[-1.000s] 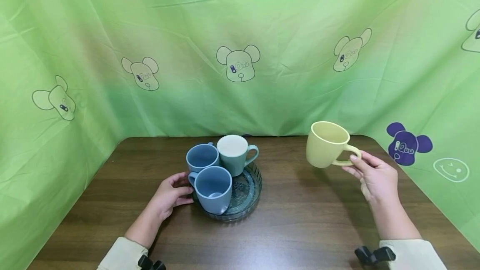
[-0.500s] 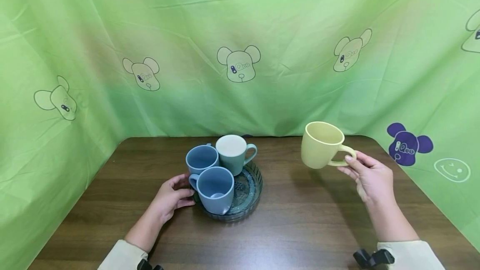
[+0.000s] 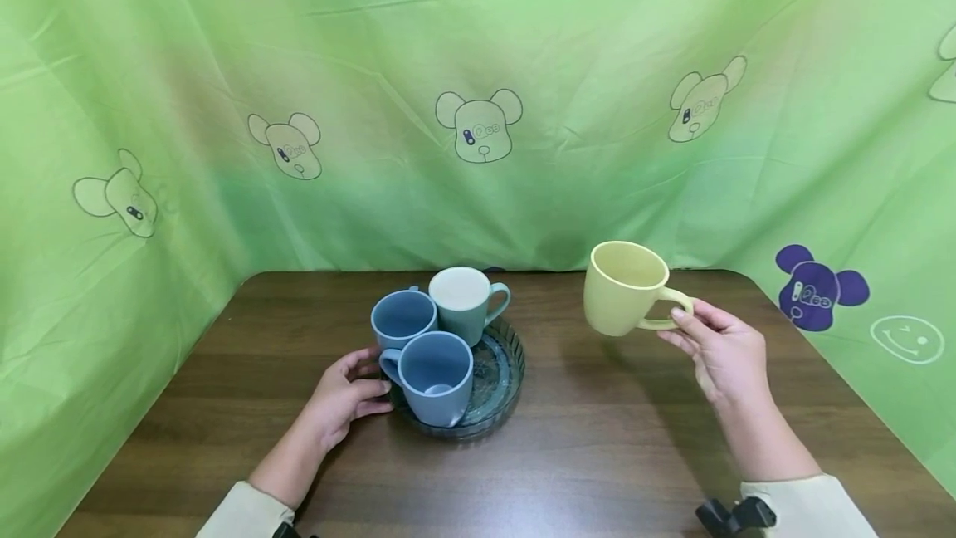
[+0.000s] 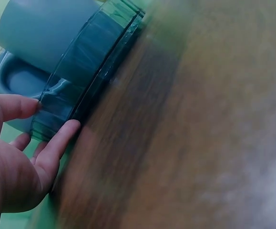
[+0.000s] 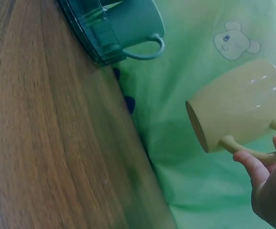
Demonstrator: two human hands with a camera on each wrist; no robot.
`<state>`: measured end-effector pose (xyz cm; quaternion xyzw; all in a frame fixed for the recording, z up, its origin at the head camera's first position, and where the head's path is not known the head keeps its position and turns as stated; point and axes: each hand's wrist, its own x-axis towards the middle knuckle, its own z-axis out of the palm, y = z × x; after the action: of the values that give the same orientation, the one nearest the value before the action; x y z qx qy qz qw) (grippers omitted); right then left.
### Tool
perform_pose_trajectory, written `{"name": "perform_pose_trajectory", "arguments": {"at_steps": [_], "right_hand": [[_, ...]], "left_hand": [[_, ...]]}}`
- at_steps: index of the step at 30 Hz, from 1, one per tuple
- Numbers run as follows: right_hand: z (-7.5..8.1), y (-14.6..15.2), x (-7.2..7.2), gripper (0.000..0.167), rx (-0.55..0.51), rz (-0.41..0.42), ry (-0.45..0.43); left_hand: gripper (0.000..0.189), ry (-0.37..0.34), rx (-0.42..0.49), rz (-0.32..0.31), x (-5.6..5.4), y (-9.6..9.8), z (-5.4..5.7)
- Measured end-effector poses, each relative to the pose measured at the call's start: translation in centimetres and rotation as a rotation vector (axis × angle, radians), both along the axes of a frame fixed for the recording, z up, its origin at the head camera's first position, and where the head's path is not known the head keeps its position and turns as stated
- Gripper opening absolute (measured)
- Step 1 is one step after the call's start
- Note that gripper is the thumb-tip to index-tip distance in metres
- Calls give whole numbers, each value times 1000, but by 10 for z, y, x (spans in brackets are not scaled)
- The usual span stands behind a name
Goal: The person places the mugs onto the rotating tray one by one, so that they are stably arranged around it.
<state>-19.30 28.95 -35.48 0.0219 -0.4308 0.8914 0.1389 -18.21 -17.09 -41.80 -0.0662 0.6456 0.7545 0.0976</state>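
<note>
The left hand (image 3: 338, 398) holds the near-left edge of a round blue-green glass dish (image 3: 489, 418); in the left wrist view, thumb and fingers meet its ribbed wall (image 4: 80, 57). Crowded on the dish stand three mugs: a blue mug (image 3: 441, 393) in front, another blue mug (image 3: 403, 318) behind it, and a teal mug (image 3: 466, 318) with its handle to the right. Raised above the table on the right is a yellow mug (image 3: 620, 301), upright. Its handle is pinched by the right hand (image 3: 728, 355). In the right wrist view, the yellow mug (image 5: 240, 105) shows its side and base.
A brown wooden table (image 3: 568, 447) lies under everything. Green cloth (image 3: 358, 222) with bear drawings hangs along its back and sides. To the right of the dish, bare tabletop stretches beneath the lifted mug.
The right hand has carried the yellow mug leftward, nearer the dish. The left hand stays at the dish's edge, and the front blue mug appears slightly further right.
</note>
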Motion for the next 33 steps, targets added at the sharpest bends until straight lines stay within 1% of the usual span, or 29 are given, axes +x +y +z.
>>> {"name": "perform_pose_trajectory", "arguments": {"at_steps": [7, 16, 26, 33], "right_hand": [[-1, -9, -2, 26, 17, 27, 5], [-3, -21, -2, 26, 51, 51, 10], [-4, -33, 3, 27, 104, 70, -30], [-5, -43, 5, 27, 141, 72, -54]], "left_hand": [[66, -5, -14, 14, 5, 5, 2], [79, -10, -21, -16, 8, 7, 2], [92, -8, -17, -39, 10, 12, 3], [93, -15, -33, -39, 12, 11, 3]]}}
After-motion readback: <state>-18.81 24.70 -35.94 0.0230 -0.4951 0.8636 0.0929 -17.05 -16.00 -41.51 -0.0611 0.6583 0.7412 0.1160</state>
